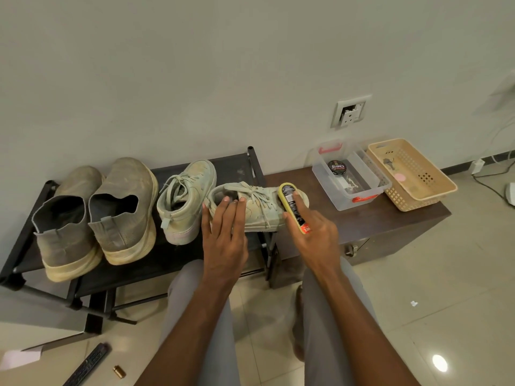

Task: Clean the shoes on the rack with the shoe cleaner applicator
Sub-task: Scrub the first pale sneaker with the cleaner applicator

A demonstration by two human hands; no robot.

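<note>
A black shoe rack holds four shoes; the pale sneaker at its 3 o'clock end lies sideways. The left hand presses flat, fingers straight, on the sneaker's heel side. At the sneaker's 3 o'clock, the right hand grips the yellow shoe cleaner applicator against its toe.

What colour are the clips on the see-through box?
Red-orange, on the clear plastic box, seen from the head camera.

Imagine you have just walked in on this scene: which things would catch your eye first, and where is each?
First, the yellow shoe cleaner applicator, gripped in the right hand against the toe of a pale lace-up sneaker that the flat left hand steadies on the black shoe rack. Next, the worn grey slip-on pair at the rack's left end.
</note>
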